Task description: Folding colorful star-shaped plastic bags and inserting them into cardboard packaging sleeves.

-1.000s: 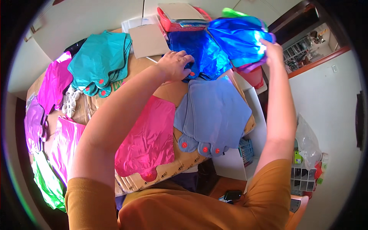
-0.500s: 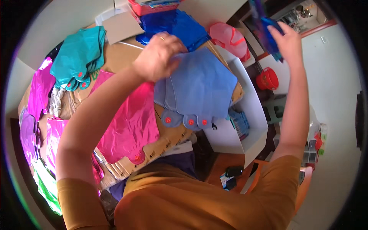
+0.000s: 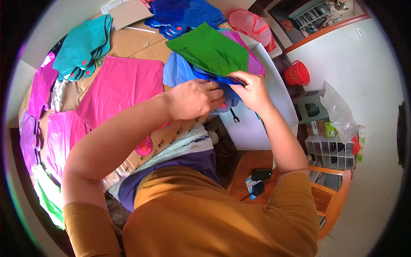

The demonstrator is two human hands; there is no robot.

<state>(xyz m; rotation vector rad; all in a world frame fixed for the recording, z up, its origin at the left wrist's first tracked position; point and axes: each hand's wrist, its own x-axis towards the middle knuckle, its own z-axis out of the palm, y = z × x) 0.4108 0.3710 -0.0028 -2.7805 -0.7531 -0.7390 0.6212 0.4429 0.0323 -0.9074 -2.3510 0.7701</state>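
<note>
Above cardboard (image 3: 132, 46), right fingers (image 3: 246, 79) pinch the near edge of the foil stack (image 3: 210, 50); left fingers (image 3: 215, 95) curl, grip unclear.

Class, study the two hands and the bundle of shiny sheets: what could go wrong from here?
The mixed-colour bundle could fan apart: the right hand grips it near one edge, and a pinkish layer already sticks out past the green one. Overlapping the pale-blue stack in view, it might get mixed with it. The left forearm crosses the pink sheet and may drag it.
</note>
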